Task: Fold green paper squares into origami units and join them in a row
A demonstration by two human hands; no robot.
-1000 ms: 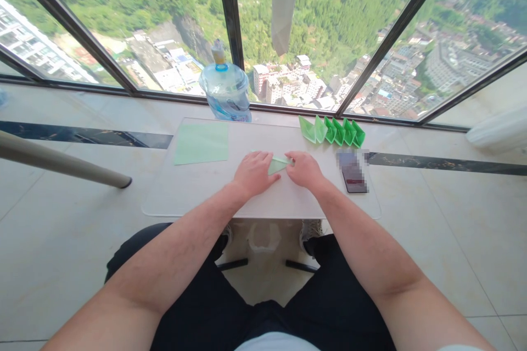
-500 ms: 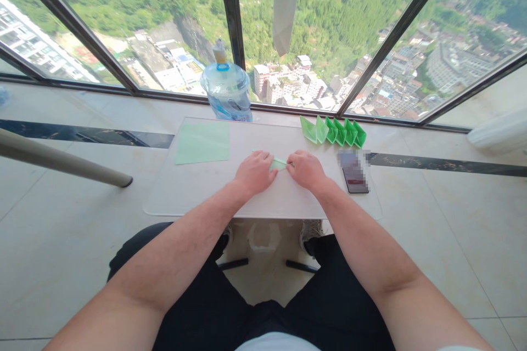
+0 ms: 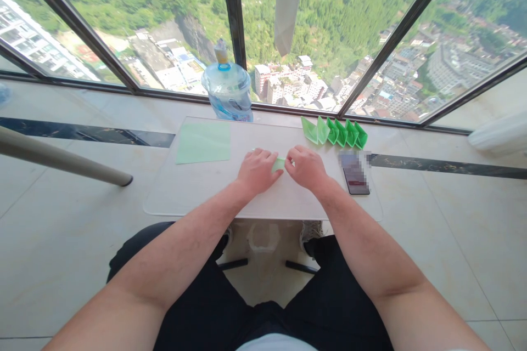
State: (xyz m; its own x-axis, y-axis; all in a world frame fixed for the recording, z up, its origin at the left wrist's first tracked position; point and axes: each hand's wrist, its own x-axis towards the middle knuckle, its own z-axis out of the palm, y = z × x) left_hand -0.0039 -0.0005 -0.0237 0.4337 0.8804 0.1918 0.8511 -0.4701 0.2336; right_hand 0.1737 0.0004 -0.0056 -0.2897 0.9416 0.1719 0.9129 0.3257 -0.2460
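Between my hands, on the white table (image 3: pixel 197 192), lies a small folded piece of light green paper (image 3: pixel 279 164), mostly covered by my fingers. My left hand (image 3: pixel 259 169) presses over its left part, thumb and fingers gripping it. The right end is pinched in the fingertips of my right hand (image 3: pixel 303 164), which are curled. A flat sheet of light green paper (image 3: pixel 203 143) lies at the table's back left. Several folded green paper boats (image 3: pixel 337 132) stand in a row at the back right, the left ones paler.
A phone (image 3: pixel 355 173) lies near the table's right edge, below the paper boats. Behind the table a large water bottle (image 3: pixel 227 90) stands by the window. A grey-brown pole (image 3: pixel 66 156) crosses at the left. My legs are under and before the table.
My right hand's fingers have curled in closer, and less of the folded paper shows between my hands. My left hand has shifted slightly right. The sheet and the paper boats stay in place.
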